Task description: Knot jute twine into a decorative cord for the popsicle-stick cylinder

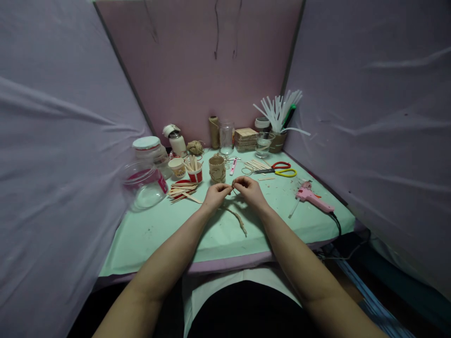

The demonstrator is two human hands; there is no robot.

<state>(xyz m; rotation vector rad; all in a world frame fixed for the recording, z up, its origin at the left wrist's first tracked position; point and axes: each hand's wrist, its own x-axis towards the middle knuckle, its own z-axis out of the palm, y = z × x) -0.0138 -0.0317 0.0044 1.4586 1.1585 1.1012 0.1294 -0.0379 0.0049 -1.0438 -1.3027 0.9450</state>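
My left hand point(217, 196) and my right hand point(249, 191) meet above the middle of the table, fingertips pinched together almost touching. Between them runs a thin strand of brown twine, mostly hidden by the fingers. A thicker, twisted length of twine point(238, 218) trails over the cloth below the hands; its far end under the left hand is hidden. Just beyond my left hand stands a small brown cup-like holder point(217, 170) with twine wrapped around it.
Left are clear jars point(146, 193), loose craft sticks point(183, 190) and a red cup of sticks point(195, 174). Scissors point(278, 170) and a pink glue gun point(313, 198) with a cord lie right. A twine ball point(195, 147), wooden squares point(245, 139) and white glue sticks point(278, 110) stand behind.
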